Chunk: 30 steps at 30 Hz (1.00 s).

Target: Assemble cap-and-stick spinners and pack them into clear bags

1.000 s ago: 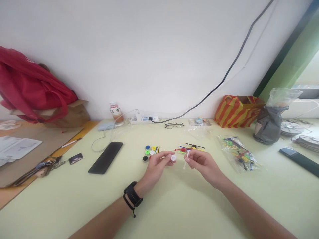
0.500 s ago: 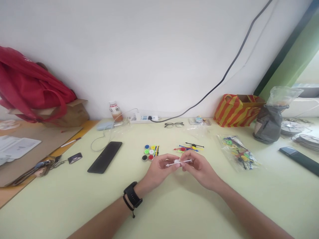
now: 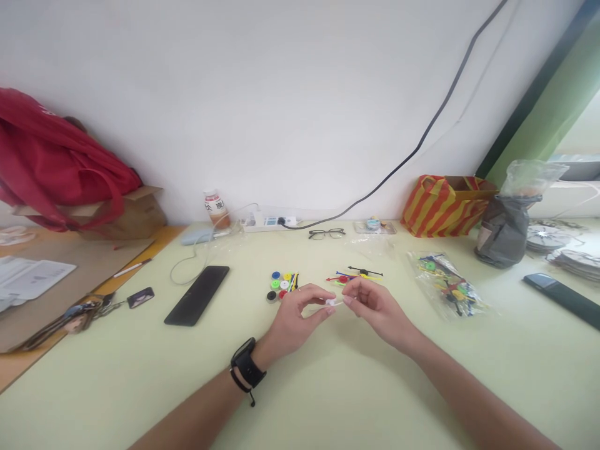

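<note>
A black watch (image 3: 249, 365) circles the left wrist (image 3: 265, 354), with a dark case (image 3: 244, 347) and a broad strap (image 3: 255, 374); beside it, toward the elbow, sits a thin black cord bracelet (image 3: 239, 381), its short tail (image 3: 252, 400) ending in a small dark knob; left hand (image 3: 293, 320), right hand (image 3: 377, 312) and both forearms (image 3: 462, 381) are bare.

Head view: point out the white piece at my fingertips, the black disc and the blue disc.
White piece (image 3: 330, 302): head view, on its thicker part.
Black disc (image 3: 271, 295): head view, on its top face.
Blue disc (image 3: 275, 275): head view, on its top face.
</note>
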Available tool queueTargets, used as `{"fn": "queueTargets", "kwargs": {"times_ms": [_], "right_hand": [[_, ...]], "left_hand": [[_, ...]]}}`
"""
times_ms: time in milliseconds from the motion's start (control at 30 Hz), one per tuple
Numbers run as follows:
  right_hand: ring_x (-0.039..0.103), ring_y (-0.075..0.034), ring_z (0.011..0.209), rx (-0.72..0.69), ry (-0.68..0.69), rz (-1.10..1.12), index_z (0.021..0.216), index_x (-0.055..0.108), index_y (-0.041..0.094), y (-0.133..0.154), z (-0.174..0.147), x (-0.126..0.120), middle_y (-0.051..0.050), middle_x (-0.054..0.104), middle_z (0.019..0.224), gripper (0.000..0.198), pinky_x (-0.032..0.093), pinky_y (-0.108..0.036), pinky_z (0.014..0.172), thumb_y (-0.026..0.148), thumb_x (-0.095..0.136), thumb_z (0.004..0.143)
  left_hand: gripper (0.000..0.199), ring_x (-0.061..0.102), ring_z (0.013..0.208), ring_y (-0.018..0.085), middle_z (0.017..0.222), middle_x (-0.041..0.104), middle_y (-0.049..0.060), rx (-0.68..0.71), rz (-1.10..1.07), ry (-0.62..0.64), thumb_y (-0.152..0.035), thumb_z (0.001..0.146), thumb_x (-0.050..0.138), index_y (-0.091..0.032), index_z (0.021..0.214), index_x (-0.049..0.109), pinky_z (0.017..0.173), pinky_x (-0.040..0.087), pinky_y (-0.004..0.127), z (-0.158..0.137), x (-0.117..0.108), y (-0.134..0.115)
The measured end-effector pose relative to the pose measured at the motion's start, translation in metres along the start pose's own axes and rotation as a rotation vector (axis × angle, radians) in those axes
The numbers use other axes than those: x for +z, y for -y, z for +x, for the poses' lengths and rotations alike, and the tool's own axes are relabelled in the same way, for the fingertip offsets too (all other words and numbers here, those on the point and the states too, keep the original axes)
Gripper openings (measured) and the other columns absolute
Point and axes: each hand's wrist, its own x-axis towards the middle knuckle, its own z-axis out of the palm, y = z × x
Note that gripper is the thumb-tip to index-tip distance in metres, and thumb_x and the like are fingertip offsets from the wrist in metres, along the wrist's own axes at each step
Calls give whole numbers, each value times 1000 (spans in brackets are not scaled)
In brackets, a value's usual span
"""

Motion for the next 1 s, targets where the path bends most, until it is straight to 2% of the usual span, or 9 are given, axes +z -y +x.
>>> {"fn": "queueTargets", "kwargs": {"times_ms": [167, 333, 433, 633, 733, 900, 1000], "right_hand": [[54, -17, 79, 28, -5, 6, 100, 62, 22, -3, -1, 1, -3, 62, 93, 27, 44, -30, 69, 49, 65, 96], [55, -18, 82, 29, 17, 5, 100, 62, 23, -4, -1, 3, -1, 59, 89, 23, 44, -31, 73, 46, 65, 97], [55, -18, 81, 27, 22, 8, 100, 62, 24, -4, -1, 3, -1, 57, 88, 22, 44, -31, 73, 45, 66, 97], [54, -17, 80, 29, 10, 24, 100, 62, 23, -4, -1, 3, 0, 57, 87, 22, 43, -31, 71, 45, 66, 96], [54, -17, 80, 29, 15, 40, 100, 62, 23, -2, -1, 3, -1, 58, 88, 23, 44, -31, 72, 46, 66, 96], [55, -17, 77, 15, -52, 24, 102, 62, 24, 1, 0, 1, -2, 60, 89, 26, 46, -32, 70, 48, 67, 94], [60, -17, 78, -15, -99, -1, 114, 60, 26, 1, 1, 0, -4, 65, 100, 29, 51, -34, 74, 48, 64, 96]], "left_hand": [[19, 70, 97, 20, 105, 75, 7, 107, 124, 4, -20, 93, 69, -21, 111, 75, 88, 58, 34, -2, 1, -2], [19, 70, 88, 17, 96, 74, 5, 212, 226, -28, -11, 88, 68, -21, 104, 73, 82, 55, 30, -4, 1, -3], [19, 69, 85, 16, 93, 74, 4, 226, 252, -29, -9, 86, 68, -20, 101, 73, 80, 53, 29, -5, 0, -3], [14, 66, 76, 16, 80, 70, 2, 160, 240, -40, -11, 82, 72, -19, 94, 74, 76, 52, 30, -5, 0, -5], [13, 67, 87, 19, 90, 71, 5, 124, 136, -15, -13, 85, 71, -19, 96, 75, 82, 55, 33, -4, 1, -7], [11, 68, 103, 22, 111, 68, 12, -17, -185, 71, -26, 91, 73, -17, 96, 76, 93, 59, 38, -2, 2, -7], [15, 69, 103, 22, 109, 71, 11, -119, -271, 109, -29, 92, 74, -17, 100, 76, 98, 57, 40, -1, 2, -7]]}}
